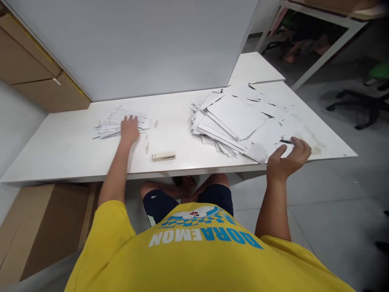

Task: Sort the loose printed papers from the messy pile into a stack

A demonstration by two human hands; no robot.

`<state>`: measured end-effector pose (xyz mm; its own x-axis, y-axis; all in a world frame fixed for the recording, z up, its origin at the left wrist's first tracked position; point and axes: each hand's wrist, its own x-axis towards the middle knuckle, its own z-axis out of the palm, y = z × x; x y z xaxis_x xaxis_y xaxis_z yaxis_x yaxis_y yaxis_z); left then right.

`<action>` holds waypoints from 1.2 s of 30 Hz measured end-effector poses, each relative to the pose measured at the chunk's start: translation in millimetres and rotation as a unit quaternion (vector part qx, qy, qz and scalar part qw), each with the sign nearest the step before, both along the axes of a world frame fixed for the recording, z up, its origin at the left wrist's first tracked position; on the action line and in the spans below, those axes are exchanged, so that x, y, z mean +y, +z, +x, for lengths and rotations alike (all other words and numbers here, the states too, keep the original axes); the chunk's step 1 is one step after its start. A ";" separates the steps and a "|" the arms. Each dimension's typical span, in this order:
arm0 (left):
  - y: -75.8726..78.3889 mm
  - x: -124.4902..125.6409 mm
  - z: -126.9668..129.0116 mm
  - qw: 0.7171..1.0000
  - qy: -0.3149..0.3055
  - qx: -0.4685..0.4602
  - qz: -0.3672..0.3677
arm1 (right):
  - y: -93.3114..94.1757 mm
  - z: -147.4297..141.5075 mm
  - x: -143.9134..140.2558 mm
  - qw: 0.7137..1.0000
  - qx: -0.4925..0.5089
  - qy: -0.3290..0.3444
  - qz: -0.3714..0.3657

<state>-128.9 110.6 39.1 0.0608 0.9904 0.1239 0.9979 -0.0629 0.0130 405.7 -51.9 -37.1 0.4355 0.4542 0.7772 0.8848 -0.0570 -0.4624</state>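
Note:
My left hand (130,129) rests palm down on the smaller pile of white papers (117,117), its fingers stretched over the sheets. Over the right end of the table, my right hand (288,157) is raised with thumb and fingers apart. A small dark strip (286,141) lies by its fingertips; whether they touch it I cannot tell. Just beyond that hand spreads a larger, uneven heap of white sheets (237,115), some with dark edges. Between the piles, near the front edge, lies a narrow cream-coloured object (164,156) whose kind is unclear.
A tall pale panel (146,44) stands along the back of the white table (176,121). Cardboard boxes (36,69) are at the back left, and another carton (45,223) sits below on the left. Paper scraps (147,145) lie mid-table. Wheeled chair legs (358,103) stand at right.

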 end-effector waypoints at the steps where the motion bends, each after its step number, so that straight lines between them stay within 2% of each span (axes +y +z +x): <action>1: -0.2 13.0 -14.7 1.000 0.012 -0.007 -0.024 | -3.6 1.2 -11.9 1.000 -0.019 0.000 -0.007; 2: -0.2 23.2 -27.1 0.999 0.012 -0.022 -0.048 | -8.4 2.8 -22.4 0.999 -0.033 0.000 -0.018; 4: 1.0 35.0 -44.7 0.998 0.003 -0.031 -0.050 | -20.6 7.4 -39.0 0.998 -0.040 -0.008 -0.040; 8: 6.4 37.2 -57.2 0.999 -0.021 -0.025 -0.024 | -40.6 20.2 -54.6 0.998 -0.011 -0.022 -0.063; 10: 7.6 35.8 -56.2 0.999 -0.029 -0.022 -0.012 | -41.4 24.7 -55.1 0.998 -0.006 -0.008 -0.068; 13: 4.7 31.6 -48.6 0.999 -0.029 -0.017 0.012 | -32.0 21.5 -50.1 0.999 -0.005 0.006 -0.050; 16: -3.1 21.2 -35.0 0.998 -0.040 -0.001 0.038 | -19.2 1.3 -40.6 0.998 -0.019 0.039 -0.041; 21: -13.0 4.9 -11.4 0.996 -0.091 0.009 0.017 | -6.3 -57.2 -21.2 0.973 -0.023 0.202 -0.112; 24: -11.7 2.9 -4.4 0.991 -0.131 -0.003 -0.022 | -4.8 -87.4 -13.8 0.954 -0.001 0.278 -0.115; 28: -8.0 4.7 -8.7 0.981 -0.186 -0.011 -0.051 | -9.3 -108.5 -11.3 0.936 0.013 0.331 -0.118; 30: -7.6 6.6 -16.1 0.982 -0.177 -0.010 -0.060 | -13.4 -112.1 -11.4 0.932 0.018 0.341 -0.119; 36: -2.2 15.5 -42.3 0.989 -0.095 0.072 -0.086 | -25.1 -112.9 -9.9 0.930 0.048 0.342 -0.126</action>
